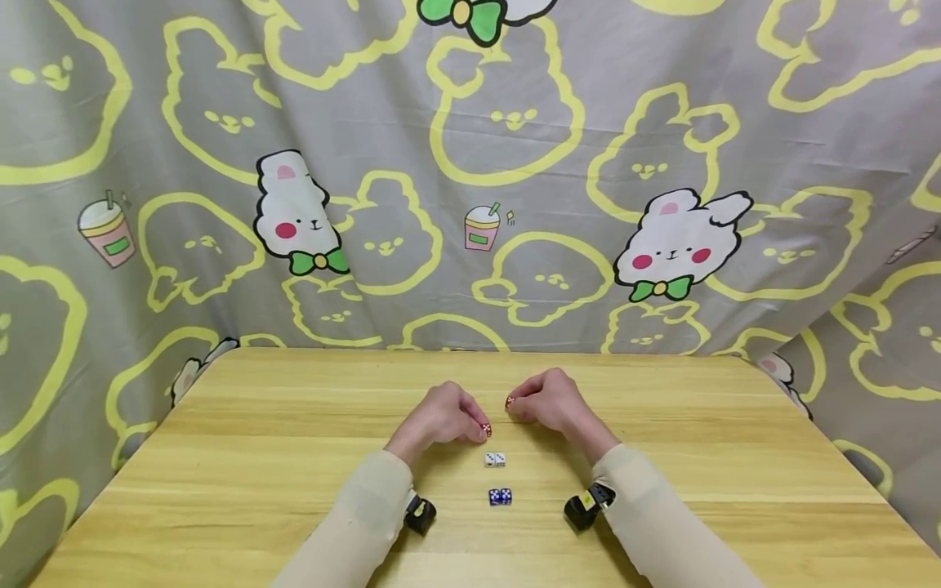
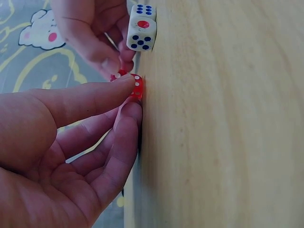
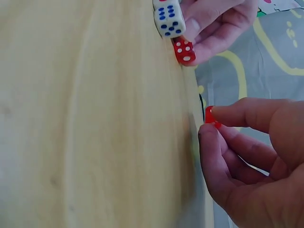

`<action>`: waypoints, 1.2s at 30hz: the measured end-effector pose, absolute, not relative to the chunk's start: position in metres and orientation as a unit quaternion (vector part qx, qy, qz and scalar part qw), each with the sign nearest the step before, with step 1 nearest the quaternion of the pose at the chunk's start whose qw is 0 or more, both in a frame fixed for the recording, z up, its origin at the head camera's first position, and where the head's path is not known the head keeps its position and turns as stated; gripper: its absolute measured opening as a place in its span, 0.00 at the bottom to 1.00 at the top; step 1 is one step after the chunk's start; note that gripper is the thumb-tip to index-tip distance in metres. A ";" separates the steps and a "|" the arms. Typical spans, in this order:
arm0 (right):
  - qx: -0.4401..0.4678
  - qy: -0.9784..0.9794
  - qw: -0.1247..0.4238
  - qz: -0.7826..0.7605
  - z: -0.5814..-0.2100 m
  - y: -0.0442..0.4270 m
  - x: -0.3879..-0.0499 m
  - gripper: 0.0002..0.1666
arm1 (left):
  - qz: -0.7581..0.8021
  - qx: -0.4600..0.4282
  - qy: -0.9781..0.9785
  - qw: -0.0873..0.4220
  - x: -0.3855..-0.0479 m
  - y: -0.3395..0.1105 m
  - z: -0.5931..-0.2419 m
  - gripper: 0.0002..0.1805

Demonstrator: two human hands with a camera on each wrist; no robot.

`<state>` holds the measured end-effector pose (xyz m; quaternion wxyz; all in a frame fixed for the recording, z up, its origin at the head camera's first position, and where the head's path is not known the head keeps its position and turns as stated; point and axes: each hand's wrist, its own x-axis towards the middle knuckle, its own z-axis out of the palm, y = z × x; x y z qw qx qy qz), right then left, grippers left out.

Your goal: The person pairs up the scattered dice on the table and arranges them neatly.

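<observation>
My left hand (image 1: 445,414) pinches a red die (image 1: 487,429) with white dots between thumb and fingers, low at the wooden tabletop. A second red die (image 1: 510,402) is pinched by my right hand (image 1: 550,400), a little farther back and to the right. The right wrist view shows both red dice apart, the right hand's one (image 3: 212,117) mostly covered by the fingertips. Just in front of the hands, two white dice (image 1: 495,460) sit side by side, touching. Nearer to me, two blue dice (image 1: 500,496) form another touching pair.
The wooden table (image 1: 257,457) spreads to both sides of the arms. Behind it hangs a grey curtain (image 1: 412,122) with yellow cartoon outlines. Black wrist cameras, the left one (image 1: 421,514) and the right one (image 1: 584,510), sit low over the table beside the blue dice.
</observation>
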<state>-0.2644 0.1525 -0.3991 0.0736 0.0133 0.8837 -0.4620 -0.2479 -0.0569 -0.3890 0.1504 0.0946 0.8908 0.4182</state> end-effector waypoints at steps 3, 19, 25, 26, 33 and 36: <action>0.004 0.883 0.080 -0.462 -0.400 0.152 -0.261 0.04 | 0.418 0.096 0.891 0.151 -0.248 -0.056 -0.389 0.06; -0.046 0.886 0.098 -0.451 -0.402 0.151 -0.251 0.05 | 0.414 0.096 0.893 0.149 -0.249 -0.056 -0.390 0.06; -0.069 0.886 0.105 -0.447 -0.402 0.151 -0.248 0.05 | 0.417 0.093 0.891 0.153 -0.249 -0.056 -0.390 0.06; -0.071 0.886 0.106 -0.447 -0.402 0.151 -0.248 0.05 | 0.417 0.094 0.891 0.153 -0.249 -0.056 -0.390 0.06; -0.100 0.885 0.112 -0.440 -0.404 0.152 -0.249 0.05 | 0.416 0.094 0.891 0.155 -0.248 -0.056 -0.389 0.06; -0.113 0.884 0.119 -0.437 -0.404 0.154 -0.249 0.05 | 0.415 0.095 0.892 0.154 -0.248 -0.056 -0.389 0.06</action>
